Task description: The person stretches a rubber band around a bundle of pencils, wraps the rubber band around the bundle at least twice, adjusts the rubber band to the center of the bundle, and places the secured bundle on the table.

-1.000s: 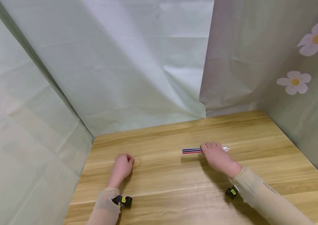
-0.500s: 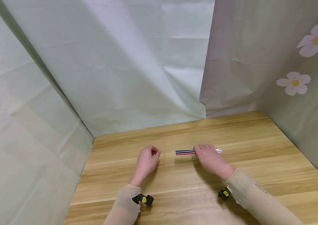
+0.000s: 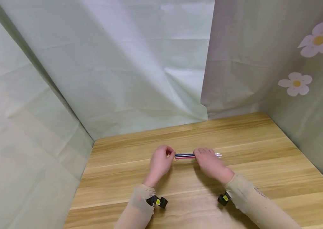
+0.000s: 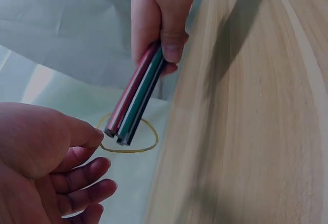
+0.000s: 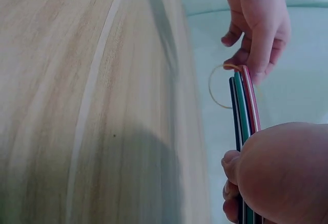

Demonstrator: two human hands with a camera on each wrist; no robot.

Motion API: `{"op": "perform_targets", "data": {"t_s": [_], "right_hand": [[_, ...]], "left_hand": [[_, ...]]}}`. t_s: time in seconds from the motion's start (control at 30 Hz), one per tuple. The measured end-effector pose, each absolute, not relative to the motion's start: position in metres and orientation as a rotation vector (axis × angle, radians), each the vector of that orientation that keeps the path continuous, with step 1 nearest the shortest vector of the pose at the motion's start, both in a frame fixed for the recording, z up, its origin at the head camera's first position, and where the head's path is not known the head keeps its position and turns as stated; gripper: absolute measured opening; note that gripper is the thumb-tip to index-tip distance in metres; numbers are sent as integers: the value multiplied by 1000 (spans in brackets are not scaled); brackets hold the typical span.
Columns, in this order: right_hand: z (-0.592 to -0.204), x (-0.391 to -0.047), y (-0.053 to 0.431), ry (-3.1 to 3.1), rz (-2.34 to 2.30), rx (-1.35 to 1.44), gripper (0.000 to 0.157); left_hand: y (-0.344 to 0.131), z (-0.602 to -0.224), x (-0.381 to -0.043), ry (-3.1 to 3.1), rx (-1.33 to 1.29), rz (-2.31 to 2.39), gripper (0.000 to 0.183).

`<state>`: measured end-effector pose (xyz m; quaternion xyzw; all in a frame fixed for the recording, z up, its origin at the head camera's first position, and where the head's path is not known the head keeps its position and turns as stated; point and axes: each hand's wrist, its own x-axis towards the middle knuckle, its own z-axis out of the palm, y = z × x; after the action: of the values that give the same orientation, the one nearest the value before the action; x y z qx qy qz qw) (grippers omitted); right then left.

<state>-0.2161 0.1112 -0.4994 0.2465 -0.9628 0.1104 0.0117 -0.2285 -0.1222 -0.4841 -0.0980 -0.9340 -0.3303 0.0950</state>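
Observation:
My left hand (image 3: 160, 160) pinches a thin yellow rubber band (image 4: 128, 151) between thumb and forefinger; its other fingers are loosely bent. The band hangs as a round loop at the near ends of a bundle of pencils (image 4: 134, 101). Whether those ends sit inside the loop or in front of it, I cannot tell. Red, green and dark blue pencils with pale stripes make up the bundle, held roughly level above the table. My right hand (image 3: 210, 163) grips it around the middle. Pale tips stick out past the right hand in the head view.
Beneath both hands lies a wood-grain table (image 3: 235, 136). Pale cloth sheets (image 3: 150, 79) hang behind it and along its sides, the right one printed with white flowers (image 3: 295, 84). A small black camera (image 3: 159, 201) sits on each wrist.
My left hand has carried the rubber band rightward from the table's left part to the pencil ends. My right hand has shifted a little left with the pencils.

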Motion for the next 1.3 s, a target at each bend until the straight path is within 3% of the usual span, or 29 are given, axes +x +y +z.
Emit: {"op": "perform_targets", "data": {"t_s": [0.2, 0.57, 1.3], "right_hand": [[-504, -217, 111, -3003, 326, 728, 32], [-503, -216, 112, -2979, 355, 661, 17], [-498, -216, 111, -2945, 339, 596, 5]], "left_hand": [[-117, -481, -220, -2752, -360, -975, 9], [-95, -488, -205, -2659, -526, -950, 10], [-80, -505, -202, -2594, -531, -1151, 8]]}}
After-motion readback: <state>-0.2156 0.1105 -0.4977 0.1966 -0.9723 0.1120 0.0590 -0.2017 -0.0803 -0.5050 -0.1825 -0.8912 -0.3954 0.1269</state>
